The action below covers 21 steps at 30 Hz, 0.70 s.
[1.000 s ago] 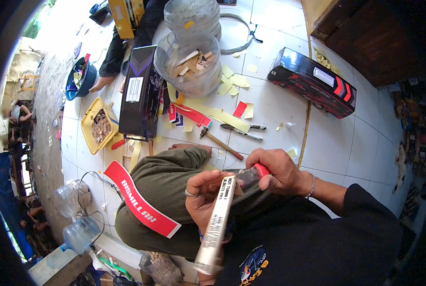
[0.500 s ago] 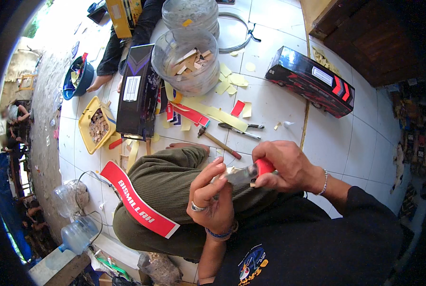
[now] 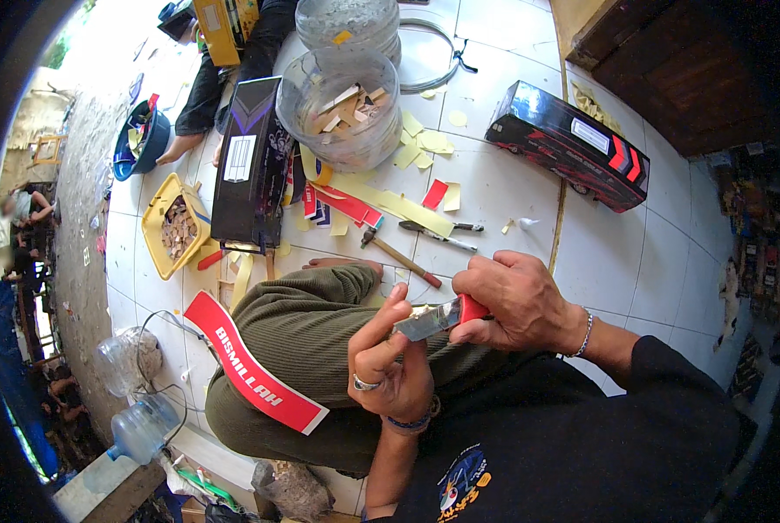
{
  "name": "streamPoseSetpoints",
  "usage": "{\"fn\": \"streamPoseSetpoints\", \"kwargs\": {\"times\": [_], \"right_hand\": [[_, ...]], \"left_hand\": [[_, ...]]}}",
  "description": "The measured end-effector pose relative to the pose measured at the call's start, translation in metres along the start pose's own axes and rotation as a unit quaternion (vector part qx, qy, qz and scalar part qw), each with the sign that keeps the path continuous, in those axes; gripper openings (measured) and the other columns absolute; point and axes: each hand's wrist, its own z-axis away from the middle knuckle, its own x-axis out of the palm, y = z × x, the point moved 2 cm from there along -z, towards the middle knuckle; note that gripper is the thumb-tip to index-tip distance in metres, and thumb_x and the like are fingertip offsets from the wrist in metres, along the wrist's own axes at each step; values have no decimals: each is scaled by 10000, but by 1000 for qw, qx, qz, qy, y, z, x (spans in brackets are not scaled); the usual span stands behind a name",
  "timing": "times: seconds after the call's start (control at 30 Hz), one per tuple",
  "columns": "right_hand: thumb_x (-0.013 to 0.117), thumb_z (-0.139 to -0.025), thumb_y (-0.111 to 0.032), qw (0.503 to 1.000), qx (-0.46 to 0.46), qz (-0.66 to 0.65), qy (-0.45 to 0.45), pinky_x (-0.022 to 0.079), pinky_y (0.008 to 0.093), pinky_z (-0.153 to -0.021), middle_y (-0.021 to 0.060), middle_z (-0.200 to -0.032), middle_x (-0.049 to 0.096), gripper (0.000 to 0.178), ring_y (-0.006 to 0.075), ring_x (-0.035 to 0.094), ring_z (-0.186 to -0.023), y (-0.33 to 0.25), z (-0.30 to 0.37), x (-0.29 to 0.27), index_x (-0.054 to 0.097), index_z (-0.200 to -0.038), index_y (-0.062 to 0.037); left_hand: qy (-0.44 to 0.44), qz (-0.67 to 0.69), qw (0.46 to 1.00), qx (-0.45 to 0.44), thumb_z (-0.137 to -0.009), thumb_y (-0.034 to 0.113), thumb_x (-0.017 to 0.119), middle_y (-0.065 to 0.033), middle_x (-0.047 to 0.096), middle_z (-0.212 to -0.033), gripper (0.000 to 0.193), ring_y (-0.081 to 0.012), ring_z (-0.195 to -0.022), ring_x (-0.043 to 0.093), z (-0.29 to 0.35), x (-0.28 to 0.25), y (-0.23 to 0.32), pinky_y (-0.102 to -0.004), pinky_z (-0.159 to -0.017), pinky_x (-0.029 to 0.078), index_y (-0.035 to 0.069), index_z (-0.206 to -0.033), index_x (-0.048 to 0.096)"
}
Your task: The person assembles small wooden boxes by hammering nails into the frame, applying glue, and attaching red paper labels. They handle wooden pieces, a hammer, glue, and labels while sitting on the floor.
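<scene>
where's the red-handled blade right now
In the head view, just below and right of centre: the red-handled blade is gripped in the right hand, seen against the olive trousers, its metal end toward the left hand.

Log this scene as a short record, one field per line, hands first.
Right hand: gripping a red-handled blade
Left hand: fingers at the blade's far end; contact unclear
On the leg: red strip with pale lettering
Floor, ahead: hammer
Floor, far left: yellow tray of small wood bits
Floor, far middle: clear tub holding wood scraps
Floor, far right: black model vehicle with red markings
</scene>
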Motion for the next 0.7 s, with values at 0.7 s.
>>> {"fn": "streamPoseSetpoints", "kwargs": {"times": [0.7], "right_hand": [[624, -935, -383, 966, 156, -207, -20, 462, 390, -634, 123, -751, 579, 325, 279, 601, -681, 21, 1, -23, 595, -990, -64]], "left_hand": [[75, 115, 989, -54, -908, -29, 623, -195, 541, -1001, 190, -490, -1064, 614, 0, 0, 4, -482, -882, 603, -47, -924, 434]]}}
